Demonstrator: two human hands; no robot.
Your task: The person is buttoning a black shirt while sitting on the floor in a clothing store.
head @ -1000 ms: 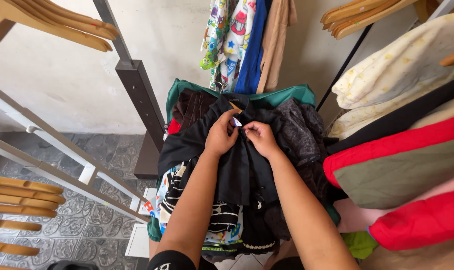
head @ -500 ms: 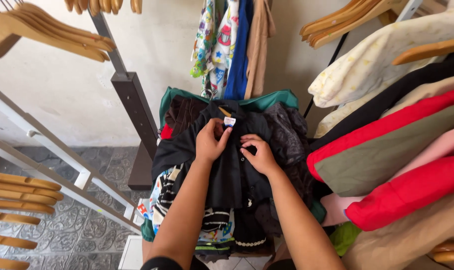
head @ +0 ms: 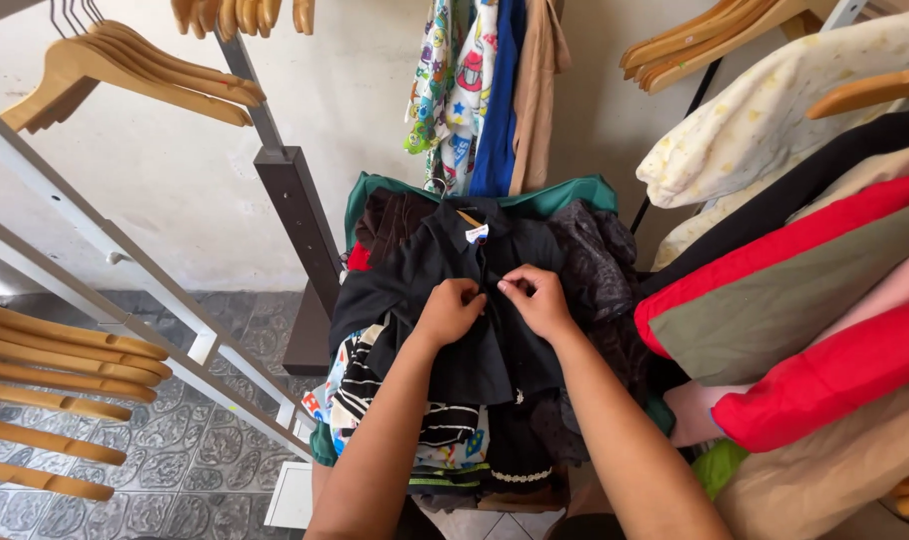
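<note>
Black shirt (head: 445, 290) laid atop a clothes pile (head: 425, 440), its front placket pinched shut between left hand (head: 451, 310) and right hand (head: 537, 300), small white neck label (head: 477, 234) at 12 o'clock, hung garments (head: 805, 290) crowded at 3 o'clock, bare tiled floor (head: 175, 450) left at 8 o'clock.

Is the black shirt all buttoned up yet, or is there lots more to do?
Not yet. The black shirt lies on top of the clothes pile, collar up. Both hands, left hand and right hand, pinch its front just below the collar. The lower front hangs loose, and the pile underneath looks unsorted.
</note>
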